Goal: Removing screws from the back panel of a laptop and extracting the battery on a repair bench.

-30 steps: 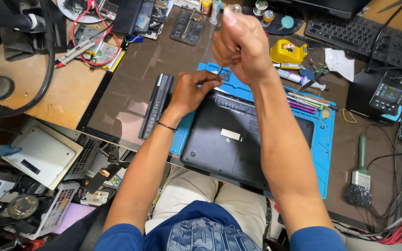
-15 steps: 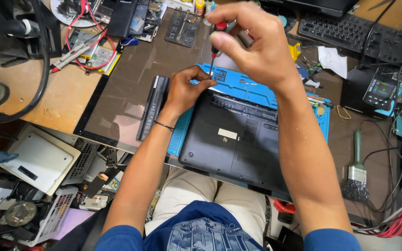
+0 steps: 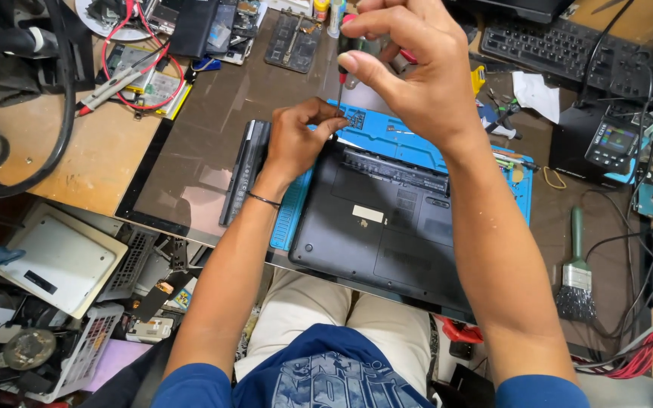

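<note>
The black laptop (image 3: pixel 387 227) lies bottom-up on a blue mat (image 3: pixel 410 140) on the worktop (image 3: pixel 190 151), its far left corner under both hands. The right hand (image 3: pixel 417 72) has its grip closed round a slim screwdriver (image 3: pixel 341 75), held upright, tip down at that corner. The left hand (image 3: pixel 300 140) pinches together at the tip; whether it holds a screw I cannot tell. The driver looks light, stiff and thin, best held high on the handle; the laptop's shell seems rigid but scratchable, best steadied at its edges
</note>
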